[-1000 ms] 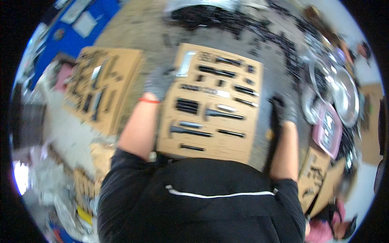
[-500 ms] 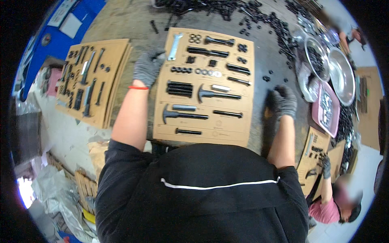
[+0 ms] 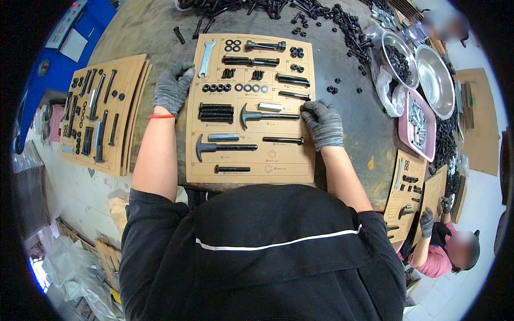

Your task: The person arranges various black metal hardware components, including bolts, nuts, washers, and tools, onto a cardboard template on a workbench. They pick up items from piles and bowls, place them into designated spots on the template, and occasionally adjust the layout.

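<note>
A brown cardboard sheet [image 3: 289, 167] lies before me with hardware laid out in printed sections. My left hand [image 3: 174, 88], in a grey knit glove, has its fingers bent at the sheet's left edge, beside an open-ended wrench [image 3: 206, 58]. At the right edge my gloved right hand [image 3: 323, 124] is closed on the border, fingertips near a short black bolt [image 3: 294, 96]. On the sheet are two T-headed bolts [image 3: 270, 115], silver sleeves [image 3: 224, 137], stacked black bolts [image 3: 216, 113], black nuts [image 3: 217, 88] and flat washers [image 3: 251, 88].
Left, a stack of similar filled sheets [image 3: 131, 112]. Black bolts [image 3: 273, 8] are heaped at the far side. To the right stand a metal bowl of nuts [image 3: 386, 40], another metal bowl [image 3: 447, 99] and a pink tray [image 3: 402, 131]. A co-worker [image 3: 436, 259] is at lower right.
My right hand has moved left from the bare table to the sheet's right edge. My left hand stays at the left edge. The whole view has shifted slightly.
</note>
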Tool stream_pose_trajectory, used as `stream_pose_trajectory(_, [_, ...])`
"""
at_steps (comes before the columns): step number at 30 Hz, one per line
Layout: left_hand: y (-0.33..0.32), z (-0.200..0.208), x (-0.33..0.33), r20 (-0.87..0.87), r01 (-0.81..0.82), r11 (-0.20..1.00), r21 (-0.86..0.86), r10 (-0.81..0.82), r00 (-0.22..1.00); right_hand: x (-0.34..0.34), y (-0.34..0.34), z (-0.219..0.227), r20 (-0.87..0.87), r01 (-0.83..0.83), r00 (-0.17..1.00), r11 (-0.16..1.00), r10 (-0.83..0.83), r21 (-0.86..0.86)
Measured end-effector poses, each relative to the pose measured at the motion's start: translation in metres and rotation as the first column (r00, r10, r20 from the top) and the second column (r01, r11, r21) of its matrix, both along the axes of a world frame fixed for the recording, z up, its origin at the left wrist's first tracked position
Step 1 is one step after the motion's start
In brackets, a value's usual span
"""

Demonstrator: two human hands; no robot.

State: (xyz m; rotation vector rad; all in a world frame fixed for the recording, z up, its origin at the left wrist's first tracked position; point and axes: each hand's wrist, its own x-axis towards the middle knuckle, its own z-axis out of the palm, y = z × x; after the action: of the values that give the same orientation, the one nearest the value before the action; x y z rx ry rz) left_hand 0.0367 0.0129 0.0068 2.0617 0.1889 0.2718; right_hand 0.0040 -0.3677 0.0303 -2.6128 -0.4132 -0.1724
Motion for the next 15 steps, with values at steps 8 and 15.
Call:
stream_pose_trajectory(8, [0.002, -0.005, 0.000, -0.003, 0.031, 1.000, 0.006, -0.031, 1.000, -0.017, -0.007, 0.014, -0.124, 0.100, 0.985, 0.986, -0.116, -0.130])
stream_pose_trajectory(15, [0.005, -0.002, 0.002, -0.064, 0.038, 0.989, 0.143, -0.029, 0.998, -0.070, 0.024, 0.038, -0.067, -0.276, 0.955, 0.950, 0.288, 0.148])
